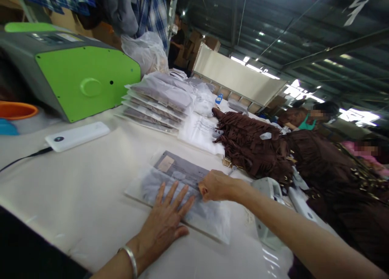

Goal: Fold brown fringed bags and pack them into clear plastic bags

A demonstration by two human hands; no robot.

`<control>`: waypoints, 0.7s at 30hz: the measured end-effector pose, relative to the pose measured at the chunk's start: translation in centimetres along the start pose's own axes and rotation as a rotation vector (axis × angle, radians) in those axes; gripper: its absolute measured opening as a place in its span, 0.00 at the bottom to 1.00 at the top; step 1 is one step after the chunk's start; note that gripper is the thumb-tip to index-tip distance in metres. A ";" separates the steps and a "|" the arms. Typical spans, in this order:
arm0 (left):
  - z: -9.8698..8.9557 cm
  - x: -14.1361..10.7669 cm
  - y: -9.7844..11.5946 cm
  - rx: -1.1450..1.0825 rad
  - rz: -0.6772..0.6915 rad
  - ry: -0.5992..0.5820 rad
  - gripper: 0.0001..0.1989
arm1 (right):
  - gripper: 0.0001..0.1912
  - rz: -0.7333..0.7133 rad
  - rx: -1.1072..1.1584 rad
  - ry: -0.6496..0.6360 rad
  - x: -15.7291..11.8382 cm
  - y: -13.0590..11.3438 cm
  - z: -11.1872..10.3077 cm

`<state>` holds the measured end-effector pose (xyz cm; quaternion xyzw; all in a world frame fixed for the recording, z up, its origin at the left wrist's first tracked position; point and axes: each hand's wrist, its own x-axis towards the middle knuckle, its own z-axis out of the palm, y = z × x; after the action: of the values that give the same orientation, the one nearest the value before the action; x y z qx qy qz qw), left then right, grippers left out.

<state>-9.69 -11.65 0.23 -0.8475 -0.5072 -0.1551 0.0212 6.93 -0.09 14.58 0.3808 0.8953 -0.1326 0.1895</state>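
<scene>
A flat, frosted plastic bag (209, 219) lies slantwise on the white table in front of me. Through it and at its far side shows something grey, with a small beige rectangle (165, 164) near the far left corner. My left hand (165, 218) rests flat on the near part of the bag, fingers spread, a silver bangle on its wrist. Over the bag's right side, my right hand (214, 185) is closed in a fist against its surface. The curled fingers hide whatever they may grip.
Filled plastic bags (158, 102) form a stack behind. A green and grey machine (94, 82) and a white power bank (77, 137) with a cable are left. Brown fringed bags (249, 141) and a tape dispenser (267, 214) lie right. Co-workers are farther back.
</scene>
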 end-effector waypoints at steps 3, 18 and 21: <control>0.5 -0.1 0.0 -0.019 -0.002 0.016 0.45 | 0.09 -0.040 -0.047 -0.048 2.3 0.3 0.8; 0.3 -0.1 0.0 0.025 0.000 0.046 0.44 | 0.23 -0.108 -0.208 0.328 1.5 6.1 -0.7; 0.4 -0.1 -0.2 0.047 0.020 0.101 0.41 | 0.23 0.182 -0.127 0.537 -3.8 10.4 -0.3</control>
<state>-9.80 -11.55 -0.15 -0.8429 -0.5004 -0.1858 0.0682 16.84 4.67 15.58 0.4686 0.8819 0.0469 -0.0199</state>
